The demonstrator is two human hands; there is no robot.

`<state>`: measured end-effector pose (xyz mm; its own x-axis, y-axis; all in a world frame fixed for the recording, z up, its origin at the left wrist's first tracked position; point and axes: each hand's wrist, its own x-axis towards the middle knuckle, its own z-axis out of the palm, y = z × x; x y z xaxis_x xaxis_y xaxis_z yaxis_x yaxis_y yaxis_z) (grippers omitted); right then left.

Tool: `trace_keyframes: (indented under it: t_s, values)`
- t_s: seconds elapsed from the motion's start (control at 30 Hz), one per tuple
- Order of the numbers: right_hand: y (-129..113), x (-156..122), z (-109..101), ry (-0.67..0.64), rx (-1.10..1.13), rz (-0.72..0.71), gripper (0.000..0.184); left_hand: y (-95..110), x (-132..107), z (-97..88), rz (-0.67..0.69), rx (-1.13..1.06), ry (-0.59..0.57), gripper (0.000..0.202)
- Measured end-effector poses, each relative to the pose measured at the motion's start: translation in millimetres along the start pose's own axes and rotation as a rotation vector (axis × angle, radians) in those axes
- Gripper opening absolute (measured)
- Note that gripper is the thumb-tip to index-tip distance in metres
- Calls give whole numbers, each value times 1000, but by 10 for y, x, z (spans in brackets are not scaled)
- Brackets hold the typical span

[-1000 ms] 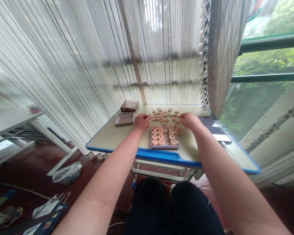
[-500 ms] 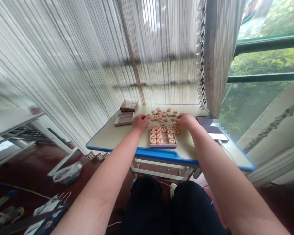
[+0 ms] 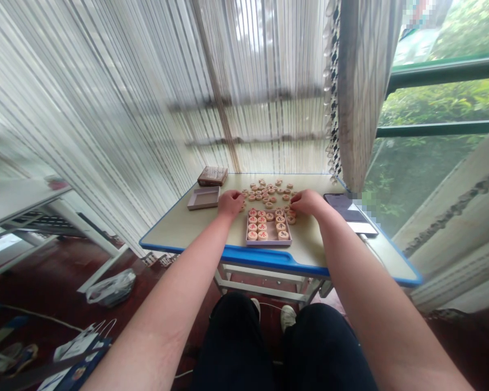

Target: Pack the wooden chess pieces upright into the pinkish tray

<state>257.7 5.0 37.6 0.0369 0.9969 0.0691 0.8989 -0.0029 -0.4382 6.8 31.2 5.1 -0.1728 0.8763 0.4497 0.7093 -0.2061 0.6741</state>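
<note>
A shallow open box (image 3: pixel 277 242) near the table's front edge holds round wooden Chinese chess pieces (image 3: pixel 262 228), red-marked on the left and dark-marked on the right, with a gap in the middle. Beyond it lie many loose Chinese chess pieces (image 3: pixel 264 196). At their left side is my left hand (image 3: pixel 230 203), its fingers curled together beside a few pieces. On the right, my right hand (image 3: pixel 306 202) pinches just above pieces near the box's back right corner. Whatever either hand's fingertips hold is too small and hidden to make out.
An empty shallow box lid (image 3: pixel 204 199) and a brown box (image 3: pixel 213 175) sit at the table's back left. A phone (image 3: pixel 344 203) lies on the right, with a white cable below it. The table (image 3: pixel 204 228) has a blue rim; string curtains hang behind.
My right hand has come slightly nearer, toward the box's back right corner. My left hand has barely moved. The view has shifted a little, and a second shoe now shows below.
</note>
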Motion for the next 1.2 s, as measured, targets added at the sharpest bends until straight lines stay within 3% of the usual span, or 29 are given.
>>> trace_keyframes:
  t_s: [0.1, 0.2, 0.37, 0.5, 0.77, 1.2]
  values:
    - [-87, -61, -14, 72, 72, -88, 27, 7, -3, -8, 1, 9, 3, 23]
    - [-223, -149, 0, 132, 92, -276, 26, 4, -3, -12, 11, 6, 8, 23]
    - [-385, -283, 35, 27, 67, -508, 27, 26, -16, -29, 21, -1, -1, 22]
    - [-401, -287, 59, -24, 2, -514, 28, 48, -20, -38, 10, 26, -2, 21]
    - [-406, -245, 151, 13, -110, -508, 26, 6, -1, -15, 71, -7, 17, 22]
    - [-461, -268, 147, -33, -91, -520, 22, 21, -1, -6, 90, 12, 13, 21]
